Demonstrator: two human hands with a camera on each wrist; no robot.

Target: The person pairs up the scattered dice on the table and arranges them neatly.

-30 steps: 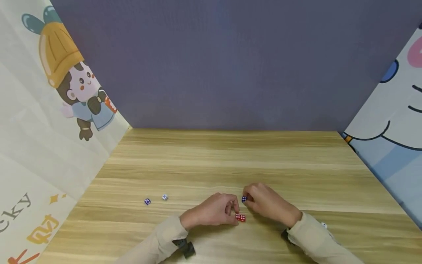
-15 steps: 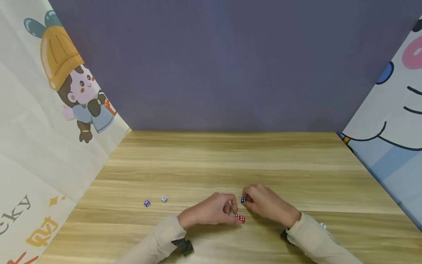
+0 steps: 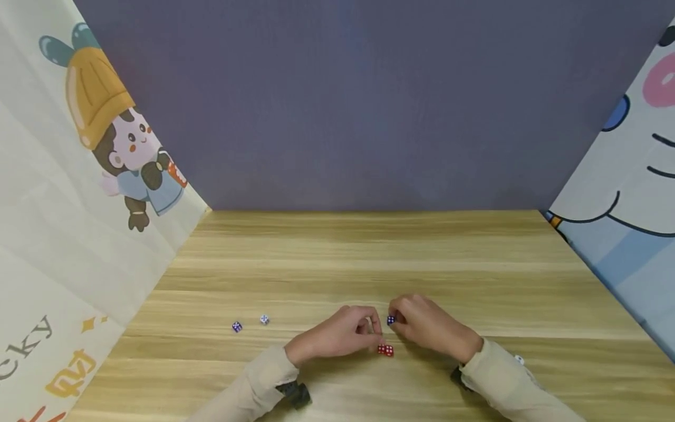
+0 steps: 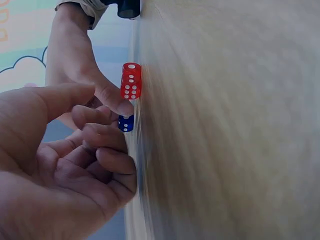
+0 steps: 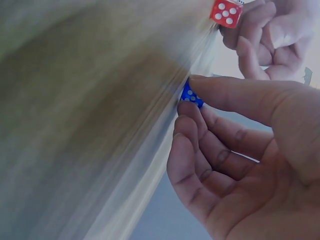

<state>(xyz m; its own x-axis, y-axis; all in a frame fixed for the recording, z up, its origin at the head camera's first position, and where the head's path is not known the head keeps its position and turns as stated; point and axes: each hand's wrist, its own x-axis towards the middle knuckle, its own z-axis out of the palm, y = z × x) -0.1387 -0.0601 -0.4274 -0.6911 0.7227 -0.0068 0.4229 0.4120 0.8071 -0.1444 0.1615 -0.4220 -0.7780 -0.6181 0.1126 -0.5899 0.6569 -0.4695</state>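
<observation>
Two red dice [image 3: 385, 350] with white pips sit side by side on the wooden table. Just left of them is my left hand [image 3: 337, 332], its fingers loosely curled and holding nothing. In the left wrist view, the red dice [image 4: 131, 81] stand beyond the thumb, apart from the left hand. My right hand [image 3: 429, 325] pinches a blue die [image 3: 391, 320] between thumb and fingertips, low at the tabletop, a little behind the red pair. The right wrist view shows that blue die [image 5: 191, 96] partly covered by the fingers, and one red die [image 5: 226, 13] past the thumb.
On the left of the table [image 3: 316, 252] lie another blue die [image 3: 237, 326] and a white die [image 3: 264, 319]. A white die [image 3: 519, 359] shows beside the right sleeve, partly hidden by it. A dark panel [image 3: 337, 105] rises along the table's back edge.
My left thumb has drawn back from the near side of the red dice, leaving them untouched. The right hand keeps its pinch on the blue die in nearly the same spot.
</observation>
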